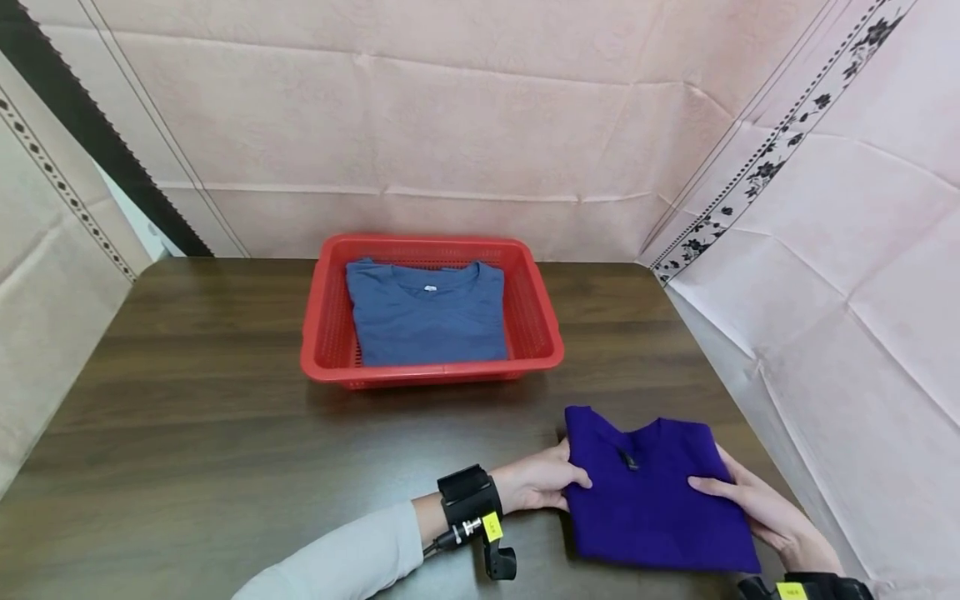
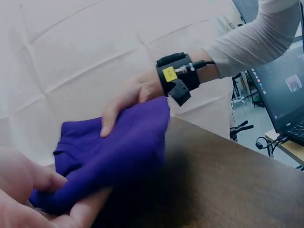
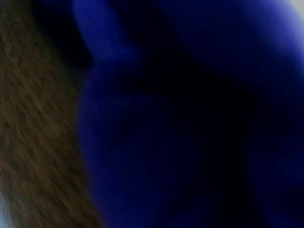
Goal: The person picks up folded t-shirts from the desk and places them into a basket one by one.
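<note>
A folded purple shirt (image 1: 652, 500) is held just above the table at the right front, its neckline toward the back. On its left edge my left hand (image 1: 542, 481) pinches the cloth, thumb on top and fingers beneath. My right hand (image 1: 772, 510) grips the opposite edge the same way, its fingers partly hidden under the fabric. Seen from the left wrist, the purple shirt (image 2: 114, 147) sags between both hands, raised off the tabletop. Dark, blurred purple cloth (image 3: 156, 142) fills most of the right wrist view, where the right hand cannot be made out.
A red plastic basket (image 1: 431, 372) stands at the back middle of the brown table (image 1: 187, 433). Inside it lies a folded blue shirt (image 1: 431, 317). Pale sheets (image 1: 465, 125) hang behind and beside the table. A laptop (image 2: 280, 95) shows at the right of the left wrist view.
</note>
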Tool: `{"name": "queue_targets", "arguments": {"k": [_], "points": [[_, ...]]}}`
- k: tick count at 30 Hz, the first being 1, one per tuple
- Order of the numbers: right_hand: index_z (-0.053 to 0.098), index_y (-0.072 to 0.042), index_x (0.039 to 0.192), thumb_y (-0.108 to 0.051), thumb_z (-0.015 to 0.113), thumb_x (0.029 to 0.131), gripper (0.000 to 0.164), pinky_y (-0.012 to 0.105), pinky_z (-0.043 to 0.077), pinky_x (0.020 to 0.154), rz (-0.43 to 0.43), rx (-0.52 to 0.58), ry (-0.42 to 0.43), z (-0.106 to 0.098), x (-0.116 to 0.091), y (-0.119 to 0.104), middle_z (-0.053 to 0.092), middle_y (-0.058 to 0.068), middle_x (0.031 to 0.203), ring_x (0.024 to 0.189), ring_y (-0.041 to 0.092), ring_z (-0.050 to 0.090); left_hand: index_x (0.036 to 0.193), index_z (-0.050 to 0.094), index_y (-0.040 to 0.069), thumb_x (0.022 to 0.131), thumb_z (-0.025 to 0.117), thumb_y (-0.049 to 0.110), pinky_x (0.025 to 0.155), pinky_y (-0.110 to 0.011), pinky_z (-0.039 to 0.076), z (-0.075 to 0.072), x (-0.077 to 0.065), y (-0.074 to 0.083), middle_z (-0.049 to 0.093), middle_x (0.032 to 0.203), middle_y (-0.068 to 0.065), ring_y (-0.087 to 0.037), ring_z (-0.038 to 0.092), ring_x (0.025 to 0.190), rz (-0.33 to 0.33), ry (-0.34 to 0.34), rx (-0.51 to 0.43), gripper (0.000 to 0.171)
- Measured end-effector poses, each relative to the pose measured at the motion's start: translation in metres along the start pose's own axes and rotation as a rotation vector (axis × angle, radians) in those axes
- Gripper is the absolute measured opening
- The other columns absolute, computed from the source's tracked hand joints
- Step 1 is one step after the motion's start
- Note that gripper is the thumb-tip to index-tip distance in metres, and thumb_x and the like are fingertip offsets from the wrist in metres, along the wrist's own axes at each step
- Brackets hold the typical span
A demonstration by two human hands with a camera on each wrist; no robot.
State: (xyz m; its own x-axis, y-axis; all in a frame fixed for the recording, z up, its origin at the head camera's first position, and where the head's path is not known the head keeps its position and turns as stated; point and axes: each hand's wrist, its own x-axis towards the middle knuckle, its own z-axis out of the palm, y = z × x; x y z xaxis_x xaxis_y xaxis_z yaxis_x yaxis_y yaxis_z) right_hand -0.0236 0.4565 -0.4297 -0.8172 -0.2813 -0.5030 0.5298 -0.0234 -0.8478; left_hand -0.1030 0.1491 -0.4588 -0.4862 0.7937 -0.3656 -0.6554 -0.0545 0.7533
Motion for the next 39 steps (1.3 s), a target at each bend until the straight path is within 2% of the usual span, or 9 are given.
{"name": "queue_targets", "arguments": {"k": [2, 6, 9, 12, 18, 25, 34, 39], "points": [[-0.027, -0.032, 0.139, -0.005, 0.036, 0.098, 0.08, 0.037, 0.043, 0.096, -0.018, 0.011, -0.007, -0.002, -0.008, -0.002, 0.048, -0.024, 0.123, 0.118, 0.012, 0.049, 0.145, 0.014, 0.025, 0.081, 0.045, -0.014, 0.09, -0.057, 0.042, 0.0, -0.003, 0.006, 0.048, 0.129, -0.015, -0.034, 0.051, 0.114, 0.01, -0.047, -0.009, 0.081], [-0.026, -0.035, 0.139, 0.0, 0.032, 0.098, 0.079, 0.037, 0.043, 0.096, -0.071, 0.055, -0.055, -0.001, -0.02, -0.009, 0.049, -0.022, 0.128, 0.12, 0.014, 0.049, 0.142, 0.02, 0.023, 0.083, 0.045, -0.012, 0.089, -0.054, 0.044, 0.005, -0.012, 0.025, 0.051, 0.125, -0.012, -0.03, 0.053, 0.112, 0.026, -0.113, -0.005, 0.073], [-0.024, -0.036, 0.14, 0.002, 0.029, 0.098, 0.078, 0.04, 0.043, 0.095, -0.113, 0.081, -0.09, 0.005, -0.025, -0.021, 0.049, -0.017, 0.131, 0.12, 0.021, 0.049, 0.141, 0.023, 0.023, 0.084, 0.046, -0.01, 0.089, -0.051, 0.045, 0.007, -0.021, 0.043, 0.052, 0.124, -0.011, -0.028, 0.054, 0.11, 0.04, -0.134, 0.004, 0.07], [-0.015, -0.04, 0.142, 0.004, 0.029, 0.097, 0.077, 0.043, 0.044, 0.093, -0.157, 0.073, -0.11, 0.014, -0.022, -0.037, 0.049, -0.011, 0.133, 0.119, 0.025, 0.05, 0.141, 0.026, 0.024, 0.084, 0.047, -0.01, 0.088, -0.049, 0.046, 0.004, -0.032, 0.062, 0.052, 0.125, -0.011, -0.027, 0.054, 0.11, 0.059, -0.133, 0.02, 0.069], [0.0, -0.034, 0.147, 0.005, 0.033, 0.096, 0.072, 0.042, 0.048, 0.085, -0.219, 0.007, -0.077, 0.039, -0.009, -0.073, 0.052, -0.003, 0.132, 0.112, 0.029, 0.055, 0.142, 0.027, 0.027, 0.086, 0.047, -0.008, 0.087, -0.044, 0.047, -0.011, -0.055, 0.099, 0.049, 0.131, -0.011, -0.024, 0.053, 0.112, 0.103, -0.139, 0.049, 0.068], [-0.001, -0.032, 0.147, 0.005, 0.036, 0.095, 0.074, 0.044, 0.049, 0.082, -0.233, -0.017, -0.074, 0.065, 0.008, -0.106, 0.053, 0.001, 0.131, 0.11, 0.03, 0.056, 0.142, 0.027, 0.028, 0.089, 0.048, -0.005, 0.089, -0.045, 0.047, -0.029, -0.078, 0.13, 0.046, 0.132, -0.01, -0.023, 0.053, 0.109, 0.115, -0.1, 0.077, 0.066], [0.004, -0.031, 0.148, 0.002, 0.041, 0.095, 0.073, 0.044, 0.05, 0.083, -0.201, -0.035, -0.074, 0.091, 0.042, -0.134, 0.05, 0.002, 0.133, 0.11, 0.029, 0.057, 0.144, 0.02, 0.031, 0.09, 0.047, -0.005, 0.09, -0.045, 0.047, -0.056, -0.104, 0.153, 0.042, 0.137, -0.011, -0.024, 0.052, 0.114, 0.143, -0.067, 0.085, 0.07], [0.007, -0.029, 0.148, 0.0, 0.046, 0.094, 0.072, 0.043, 0.05, 0.082, -0.191, -0.053, -0.073, 0.106, 0.066, -0.148, 0.049, 0.004, 0.133, 0.109, 0.029, 0.058, 0.143, 0.022, 0.031, 0.09, 0.047, -0.005, 0.086, -0.044, 0.049, -0.074, -0.119, 0.164, 0.044, 0.135, -0.012, -0.024, 0.054, 0.112, 0.174, -0.021, 0.096, 0.068]]}}
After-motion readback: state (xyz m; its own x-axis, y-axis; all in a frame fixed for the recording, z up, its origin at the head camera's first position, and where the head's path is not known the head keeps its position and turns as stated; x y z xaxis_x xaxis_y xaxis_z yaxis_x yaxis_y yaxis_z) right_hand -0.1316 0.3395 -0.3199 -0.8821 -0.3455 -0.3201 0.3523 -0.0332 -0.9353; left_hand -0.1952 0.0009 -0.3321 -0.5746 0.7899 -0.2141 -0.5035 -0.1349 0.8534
